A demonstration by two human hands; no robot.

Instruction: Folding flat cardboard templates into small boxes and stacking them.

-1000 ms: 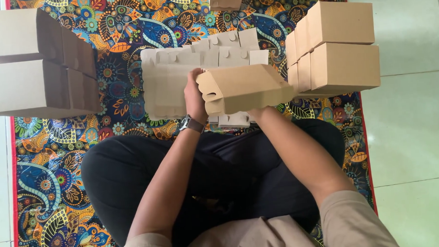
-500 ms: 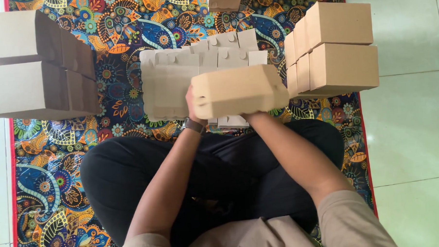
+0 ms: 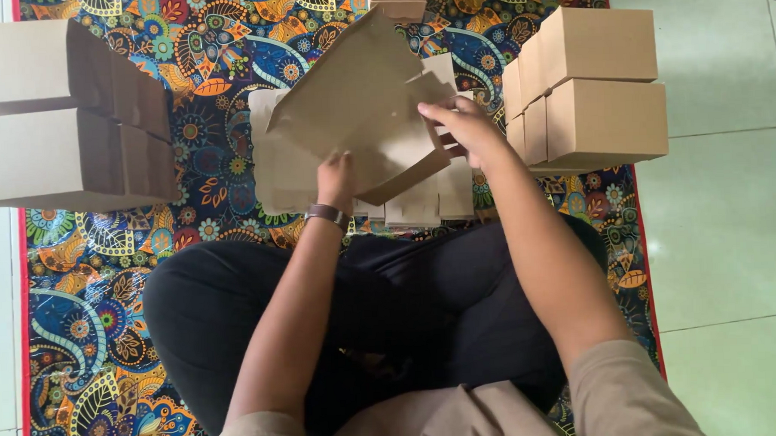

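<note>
Since a moment ago, you are tilting the half-folded cardboard box (image 3: 358, 107) upward at upper centre, left hand (image 3: 337, 178) fingers gripping its lower edge, right hand (image 3: 462, 129) fingers pinching its flap, above the flat cardboard stack (image 3: 275, 175).

The person sits cross-legged, both arms reaching forward toward twelve o'clock. The left hand (image 3: 337, 172), with a watch band on its wrist, has the fingers curled and gripping from below. The right hand (image 3: 464, 129) is a little further out, toward one o'clock, fingers bent and pinching. Both forearms are bare, with short beige sleeves at the shoulders
</note>
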